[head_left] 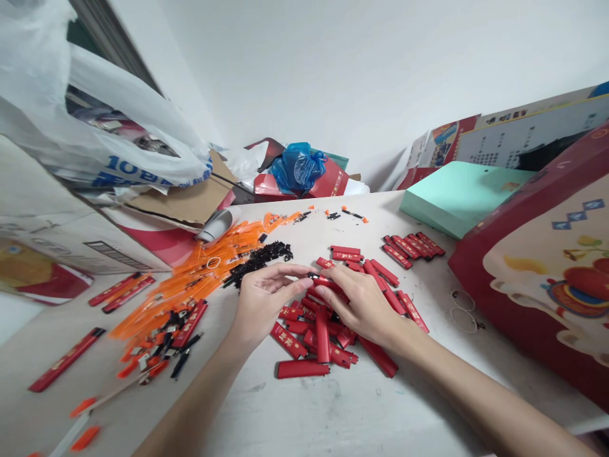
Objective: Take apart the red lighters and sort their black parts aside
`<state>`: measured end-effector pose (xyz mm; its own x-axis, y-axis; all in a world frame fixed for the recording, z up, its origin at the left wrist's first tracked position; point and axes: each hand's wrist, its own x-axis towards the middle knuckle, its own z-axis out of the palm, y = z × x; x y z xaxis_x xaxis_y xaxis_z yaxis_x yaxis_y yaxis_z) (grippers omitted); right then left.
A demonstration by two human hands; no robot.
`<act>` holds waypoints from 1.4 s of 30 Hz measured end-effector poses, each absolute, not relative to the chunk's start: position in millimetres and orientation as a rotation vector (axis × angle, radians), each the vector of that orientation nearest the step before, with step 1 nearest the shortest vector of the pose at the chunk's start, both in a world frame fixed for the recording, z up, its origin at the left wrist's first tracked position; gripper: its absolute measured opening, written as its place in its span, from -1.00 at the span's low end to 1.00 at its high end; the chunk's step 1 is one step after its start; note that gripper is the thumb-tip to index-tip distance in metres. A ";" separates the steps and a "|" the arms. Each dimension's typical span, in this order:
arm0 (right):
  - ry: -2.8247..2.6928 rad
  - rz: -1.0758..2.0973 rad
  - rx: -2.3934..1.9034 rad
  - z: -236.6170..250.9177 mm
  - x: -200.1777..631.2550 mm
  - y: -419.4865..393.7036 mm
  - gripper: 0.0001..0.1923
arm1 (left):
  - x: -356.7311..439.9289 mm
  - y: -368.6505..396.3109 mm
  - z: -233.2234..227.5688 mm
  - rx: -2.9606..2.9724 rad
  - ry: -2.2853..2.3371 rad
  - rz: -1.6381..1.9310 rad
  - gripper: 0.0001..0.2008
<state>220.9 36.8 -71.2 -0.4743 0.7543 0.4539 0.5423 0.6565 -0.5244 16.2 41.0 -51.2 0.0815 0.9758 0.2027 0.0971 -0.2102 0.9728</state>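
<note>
Over the middle of the table, my right hand [364,295] grips a red lighter casing [328,283] between thumb and fingers. My left hand [269,295] pinches at the black end of that same casing with thumb and forefinger. Whether a separate small black part is between the left fingertips, I cannot tell. Below and around both hands lies a loose pile of red casings [304,368] with gold lettering. Left of it sits a heap of small black parts [261,257], beside a spread of long orange plastic pieces [190,273].
A row of red lighters [413,246] lies at the right, near a mint-green box [461,193] and white rings [463,311]. Small metal and black parts [162,343] are scattered at left. A large red box [542,254] borders the right; a white plastic bag [109,127] stands left.
</note>
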 end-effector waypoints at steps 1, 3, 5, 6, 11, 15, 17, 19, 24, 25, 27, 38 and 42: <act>-2.197 0.399 -0.995 -71.8 220.6 36.9 -0.73 | 16.7 40.7 -50.9 1.490 1.126 1.253 -0.85; -2.193 0.399 -0.977 -72.6 220.2 36.9 -0.73 | 17.7 40.0 -50.7 1.528 1.127 1.255 -0.86; -2.185 0.419 -0.960 -72.5 220.0 36.4 -0.73 | 18.9 39.0 -50.7 1.570 1.123 1.280 -0.85; -2.179 0.437 -0.956 -72.1 219.9 36.0 -0.73 | 19.5 38.4 -50.7 1.593 1.114 1.304 -0.86; -2.108 0.582 -0.966 -67.4 219.1 32.4 -0.73 | 24.0 34.6 -49.0 1.669 1.008 1.362 -0.85; -2.048 0.722 -0.957 -63.2 218.0 29.4 -0.71 | 28.1 30.7 -46.5 1.690 0.991 1.372 -0.84; -2.024 0.778 -0.950 -61.9 217.8 28.5 -0.71 | 29.6 29.0 -45.6 1.673 0.999 1.392 -0.84; -2.012 0.813 -0.943 -61.4 218.0 28.3 -0.70 | 30.4 27.6 -45.3 1.631 1.001 1.407 -0.85; -2.015 0.812 -0.950 -63.9 219.0 29.8 -0.60 | 31.3 24.8 -47.7 1.592 0.940 1.409 -0.87; -2.011 0.800 -0.959 -64.7 219.0 30.1 -0.59 | 31.5 24.1 -48.5 1.599 0.922 1.407 -0.87; -1.995 0.773 -0.972 -65.9 218.7 30.5 -0.57 | 32.1 22.3 -49.6 1.613 0.894 1.392 -0.85; -1.976 0.592 -0.956 -66.4 220.4 32.2 -0.53 | 29.9 22.8 -50.8 1.543 0.830 1.285 -0.84; -1.977 0.533 -0.934 -67.3 221.0 33.4 -0.52 | 29.6 23.4 -51.7 1.517 0.825 1.245 -0.87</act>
<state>221.0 33.4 -67.3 -0.3479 0.7780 0.5232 0.4099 0.6281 -0.6614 29.6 23.4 -51.7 0.2475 0.9184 0.3087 -0.0735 -0.2999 0.9511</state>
